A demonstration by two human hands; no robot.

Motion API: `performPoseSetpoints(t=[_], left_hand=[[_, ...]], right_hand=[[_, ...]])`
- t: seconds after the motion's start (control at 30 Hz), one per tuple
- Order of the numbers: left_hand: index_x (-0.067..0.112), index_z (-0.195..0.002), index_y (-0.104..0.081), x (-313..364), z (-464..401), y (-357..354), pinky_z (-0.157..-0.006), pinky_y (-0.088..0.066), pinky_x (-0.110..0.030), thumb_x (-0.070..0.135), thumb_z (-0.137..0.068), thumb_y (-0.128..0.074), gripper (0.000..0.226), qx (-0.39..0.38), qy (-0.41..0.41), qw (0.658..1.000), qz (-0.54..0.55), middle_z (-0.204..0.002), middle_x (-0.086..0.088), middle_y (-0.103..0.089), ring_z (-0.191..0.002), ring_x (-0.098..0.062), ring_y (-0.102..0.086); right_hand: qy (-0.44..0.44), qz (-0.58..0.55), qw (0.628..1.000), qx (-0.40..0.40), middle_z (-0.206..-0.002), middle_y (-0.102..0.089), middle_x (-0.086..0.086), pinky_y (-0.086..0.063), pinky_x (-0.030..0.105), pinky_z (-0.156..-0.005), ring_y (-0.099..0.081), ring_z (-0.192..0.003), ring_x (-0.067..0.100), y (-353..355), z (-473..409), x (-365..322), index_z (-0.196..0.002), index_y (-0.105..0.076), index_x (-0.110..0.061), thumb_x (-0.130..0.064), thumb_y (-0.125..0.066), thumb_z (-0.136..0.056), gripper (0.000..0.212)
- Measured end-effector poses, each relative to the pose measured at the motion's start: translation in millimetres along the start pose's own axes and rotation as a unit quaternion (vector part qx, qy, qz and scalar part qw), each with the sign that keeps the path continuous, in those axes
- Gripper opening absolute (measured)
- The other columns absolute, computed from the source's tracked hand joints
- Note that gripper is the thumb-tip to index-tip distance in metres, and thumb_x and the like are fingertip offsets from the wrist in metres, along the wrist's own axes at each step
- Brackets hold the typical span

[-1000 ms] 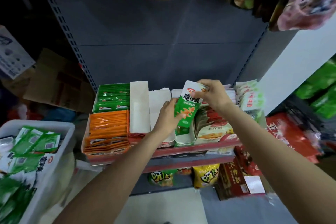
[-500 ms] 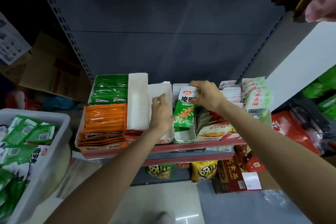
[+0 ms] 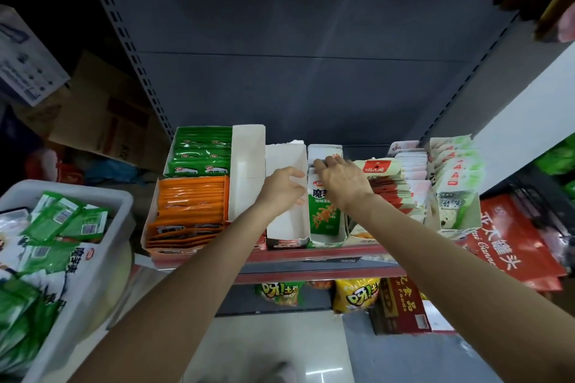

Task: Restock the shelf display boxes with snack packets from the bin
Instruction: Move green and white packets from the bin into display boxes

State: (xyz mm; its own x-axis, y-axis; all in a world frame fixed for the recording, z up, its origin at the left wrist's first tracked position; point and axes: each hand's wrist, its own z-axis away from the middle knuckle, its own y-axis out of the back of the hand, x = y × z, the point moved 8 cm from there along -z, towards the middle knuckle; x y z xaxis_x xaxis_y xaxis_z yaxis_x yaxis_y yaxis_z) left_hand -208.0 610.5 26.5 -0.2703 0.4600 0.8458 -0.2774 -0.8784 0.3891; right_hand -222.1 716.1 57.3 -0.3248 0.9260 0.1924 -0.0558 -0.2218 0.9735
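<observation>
Right hand pinches the top edge of the green-and-white foil snack packet, standing in the narrow white cardboard display box; left hand, fingers loosely curled, braces the box wall; holding nothing visible. Risk: packet may buckle against the wall; room is tight sideways, open above.

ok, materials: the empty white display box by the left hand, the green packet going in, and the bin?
Empty white display box: looks like thin matte paperboard; folded walls, torn-looking top edge.
Green packet: probably glossy printed plastic film; light sheen, thin flat body.
Bin: seems moulded white plastic, semi-matte; thick rounded rim.
</observation>
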Motion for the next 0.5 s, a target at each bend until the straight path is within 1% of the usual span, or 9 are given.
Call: performPoseSetpoints(t=[0.07,0.13,0.2,0.27,0.3,0.37,0.43,0.47,0.5], left_hand=[[0.013,-0.118,-0.056,7.4,4.8,8.4,-0.07,-0.048,-0.026,0.008,-0.091,-0.051,0.029,0.02,-0.038,0.999,-0.023,-0.105,-0.009,-0.066,-0.082,-0.021,-0.068],[0.014,-0.117,-0.058,13.9,10.0,17.8,-0.061,-0.043,-0.02,0.011,-0.092,-0.052,0.026,0.042,-0.076,0.995,-0.054,-0.104,-0.006,-0.067,-0.088,-0.02,-0.066],[0.015,-0.116,-0.059,21.0,18.1,31.6,-0.063,-0.043,-0.019,0.013,-0.092,-0.052,0.024,0.073,-0.112,0.987,-0.093,-0.103,-0.003,-0.067,-0.091,-0.019,-0.064],[0.014,-0.115,-0.061,27.1,31.6,51.2,-0.072,-0.046,-0.022,0.013,-0.092,-0.052,0.024,0.112,-0.142,0.976,-0.122,-0.103,-0.002,-0.066,-0.088,-0.017,-0.062],[0.013,-0.113,-0.062,28.1,40.5,63.3,-0.073,-0.046,-0.021,0.012,-0.092,-0.052,0.023,0.134,-0.157,0.97,-0.13,-0.102,-0.001,-0.066,-0.085,-0.015,-0.061],[0.013,-0.11,-0.063,23.3,61.0,91.0,-0.067,-0.044,-0.015,0.011,-0.092,-0.053,0.02,0.17,-0.18,0.959,-0.138,-0.096,0.003,-0.065,-0.079,-0.009,-0.059],[0.016,-0.107,-0.063,6.9,81.6,123.6,-0.063,-0.044,-0.01,0.014,-0.092,-0.055,0.018,0.205,-0.18,0.951,-0.146,-0.092,0.007,-0.063,-0.077,-0.005,-0.058],[0.018,-0.105,-0.064,-6.0,91.7,143.5,-0.065,-0.046,-0.013,0.016,-0.091,-0.055,0.017,0.225,-0.172,0.948,-0.147,-0.091,0.008,-0.064,-0.078,-0.005,-0.059],[0.019,-0.104,-0.064,-19.2,100.0,159.9,-0.067,-0.05,-0.02,0.017,-0.09,-0.056,0.016,0.244,-0.16,0.945,-0.147,-0.09,0.008,-0.065,-0.078,-0.007,-0.06]], right_hand=[[-0.003,-0.073,0.997,-0.003,-0.129,-0.046,0.01,-0.038,0.033,-0.099,-0.043,-0.124,0.026,1.5,3.4,1.5,-0.131,-0.037,-0.012,-0.008,-0.063,-0.085,0.053],[-0.023,-0.159,0.987,0.023,-0.129,-0.045,0.008,-0.041,0.033,-0.098,-0.044,-0.123,0.025,9.7,9.1,5.9,-0.132,-0.042,-0.013,-0.008,-0.062,-0.087,0.05],[-0.052,-0.232,0.969,0.064,-0.128,-0.048,0.007,-0.046,0.034,-0.096,-0.048,-0.12,0.025,20.9,15.3,8.6,-0.13,-0.048,-0.013,-0.008,-0.061,-0.088,0.045],[-0.073,-0.306,0.944,0.096,-0.122,-0.055,0.009,-0.048,0.035,-0.092,-0.055,-0.112,0.025,31.6,19.6,3.6,-0.125,-0.054,-0.01,-0.008,-0.06,-0.088,0.038],[-0.077,-0.34,0.931,0.105,-0.117,-0.059,0.01,-0.048,0.034,-0.091,-0.057,-0.107,0.024,37.0,20.3,-3.9,-0.121,-0.056,-0.009,-0.008,-0.06,-0.088,0.034],[-0.069,-0.393,0.911,0.106,-0.11,-0.063,0.009,-0.048,0.031,-0.088,-0.06,-0.1,0.021,48.7,19.8,-30.4,-0.116,-0.059,-0.007,-0.009,-0.059,-0.088,0.028],[-0.045,-0.432,0.896,0.095,-0.106,-0.065,0.008,-0.047,0.027,-0.086,-0.061,-0.097,0.019,61.4,16.7,-70.6,-0.114,-0.06,-0.007,-0.007,-0.058,-0.089,0.025],[-0.026,-0.446,0.89,0.091,-0.105,-0.066,0.008,-0.047,0.026,-0.086,-0.062,-0.095,0.02,68.9,13.8,-95.6,-0.113,-0.06,-0.007,-0.006,-0.057,-0.088,0.025],[-0.008,-0.453,0.887,0.088,-0.103,-0.067,0.008,-0.046,0.026,-0.085,-0.062,-0.094,0.02,74.5,11.5,-117.8,-0.113,-0.061,-0.007,-0.005,-0.057,-0.088,0.025]])
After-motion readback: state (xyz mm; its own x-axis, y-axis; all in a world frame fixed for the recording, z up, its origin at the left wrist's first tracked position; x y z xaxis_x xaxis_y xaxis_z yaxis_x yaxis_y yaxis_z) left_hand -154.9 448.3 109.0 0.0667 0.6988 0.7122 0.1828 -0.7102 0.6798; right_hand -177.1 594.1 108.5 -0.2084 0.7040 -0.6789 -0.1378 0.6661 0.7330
